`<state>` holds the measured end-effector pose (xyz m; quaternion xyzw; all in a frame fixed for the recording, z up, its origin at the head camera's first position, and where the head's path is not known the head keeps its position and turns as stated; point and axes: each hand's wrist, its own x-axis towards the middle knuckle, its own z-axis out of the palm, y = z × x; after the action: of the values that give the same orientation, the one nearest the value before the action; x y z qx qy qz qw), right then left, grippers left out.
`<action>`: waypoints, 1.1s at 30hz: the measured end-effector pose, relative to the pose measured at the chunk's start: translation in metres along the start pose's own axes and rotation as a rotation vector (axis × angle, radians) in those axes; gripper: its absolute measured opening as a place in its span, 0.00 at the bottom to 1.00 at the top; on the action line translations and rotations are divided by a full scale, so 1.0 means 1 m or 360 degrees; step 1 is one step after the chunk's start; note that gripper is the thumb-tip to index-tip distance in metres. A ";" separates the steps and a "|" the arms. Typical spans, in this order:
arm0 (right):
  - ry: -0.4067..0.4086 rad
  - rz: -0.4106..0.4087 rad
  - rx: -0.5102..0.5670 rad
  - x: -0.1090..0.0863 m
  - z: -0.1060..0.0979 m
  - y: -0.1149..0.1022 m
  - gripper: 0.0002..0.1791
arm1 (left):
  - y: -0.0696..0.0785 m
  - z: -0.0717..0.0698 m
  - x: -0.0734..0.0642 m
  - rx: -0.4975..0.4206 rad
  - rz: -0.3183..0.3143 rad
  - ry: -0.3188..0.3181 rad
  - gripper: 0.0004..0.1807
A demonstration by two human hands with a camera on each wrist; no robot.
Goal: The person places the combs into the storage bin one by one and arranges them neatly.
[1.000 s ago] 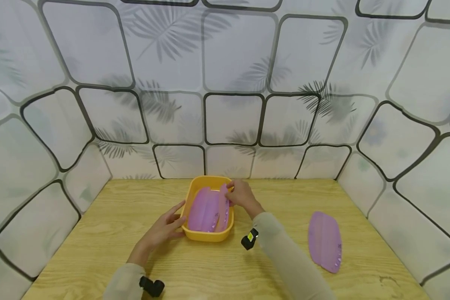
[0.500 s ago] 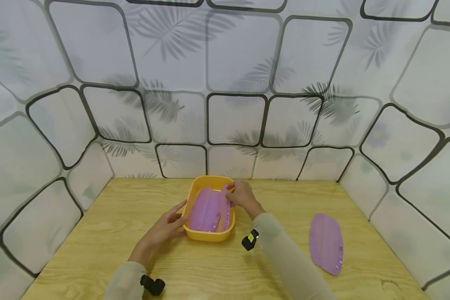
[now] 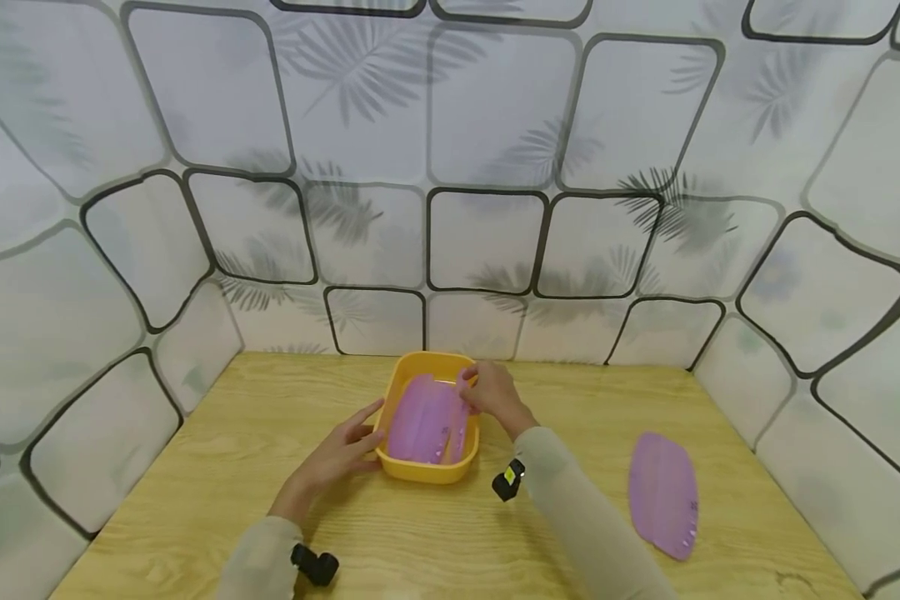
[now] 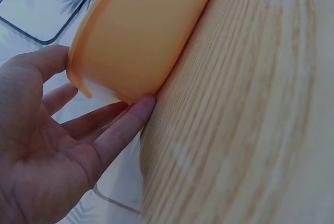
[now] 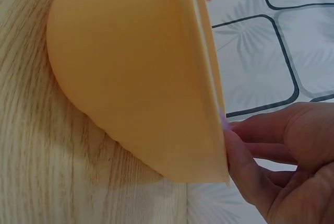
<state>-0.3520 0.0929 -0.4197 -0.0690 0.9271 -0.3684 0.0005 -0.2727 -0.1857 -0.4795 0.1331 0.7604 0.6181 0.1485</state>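
Fingers of the right hand (image 3: 497, 394) are pinching a narrow purple piece (image 3: 459, 435) near its far end, beside the right rim of a yellow basin (image 3: 422, 473). That narrow piece is lying lengthwise along the basin's right inner side. The left hand (image 3: 341, 450) is touching the basin's left side, its fingers spread apart and fairly straight, with one fingertip pressing low on the outer wall, close to the desk (image 3: 420, 533). The two hands are staying well apart, with the basin sitting between them. A wide purple piece (image 3: 418, 421) is resting inside the basin, to the left of the narrow one, and a slim gap is showing between them at the near end. Another purple piece (image 3: 663, 495) is lying on the desk well to the right, beyond the right sleeve (image 3: 588, 525). Small black devices are sitting at both wrists, the left one (image 3: 315, 565) and the right one (image 3: 507, 480). Patterned wall covering (image 3: 487, 242) is rising behind the desk and along its sides.
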 end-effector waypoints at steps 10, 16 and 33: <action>-0.0074 -0.0031 0.0102 0.001 -0.007 0.007 0.14 | 0.002 0.000 0.002 0.0010 0.0009 -0.0011 0.38; -0.0060 -0.0049 0.0246 -0.010 -0.014 0.013 0.15 | 0.002 0.000 0.001 0.0008 0.0032 -0.0049 0.39; -0.0106 -0.0096 0.0182 -0.054 -0.075 0.045 0.17 | 0.004 0.002 -0.001 0.0001 0.0033 -0.0046 0.39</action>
<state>-0.3079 0.1838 -0.3981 -0.1088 0.9015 -0.4182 0.0242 -0.2714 -0.1836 -0.4762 0.1499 0.7569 0.6174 0.1530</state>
